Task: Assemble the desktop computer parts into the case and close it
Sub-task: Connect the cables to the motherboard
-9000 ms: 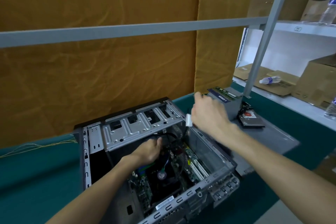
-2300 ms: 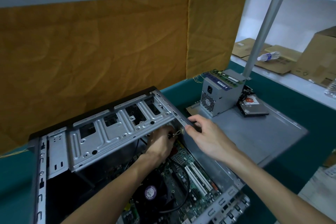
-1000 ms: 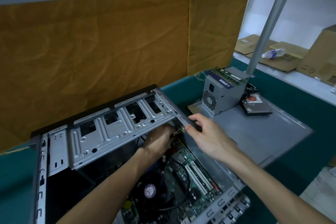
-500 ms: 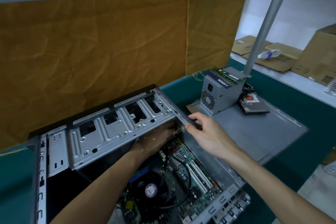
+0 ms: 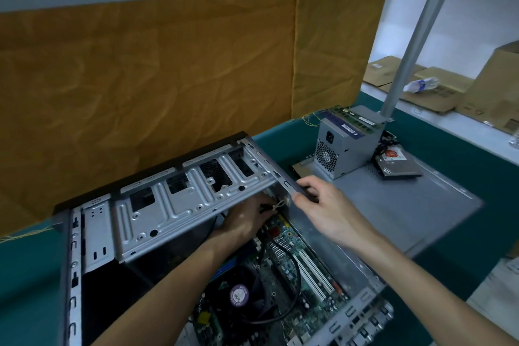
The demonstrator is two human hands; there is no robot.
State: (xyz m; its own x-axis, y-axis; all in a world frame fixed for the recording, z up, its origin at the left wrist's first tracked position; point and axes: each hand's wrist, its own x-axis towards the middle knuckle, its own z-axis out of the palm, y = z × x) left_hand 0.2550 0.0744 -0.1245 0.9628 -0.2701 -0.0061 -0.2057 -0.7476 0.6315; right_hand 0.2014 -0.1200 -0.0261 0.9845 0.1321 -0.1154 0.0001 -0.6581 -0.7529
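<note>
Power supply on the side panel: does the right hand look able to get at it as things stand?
Probably yes. The right hand grips the case rim, and the power supply stands just beyond on the side panel, with bare panel between them.

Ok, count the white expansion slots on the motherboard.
2, side by side on the motherboard near the wall of the case: right slot, left slot. The arms may hide more.
</note>
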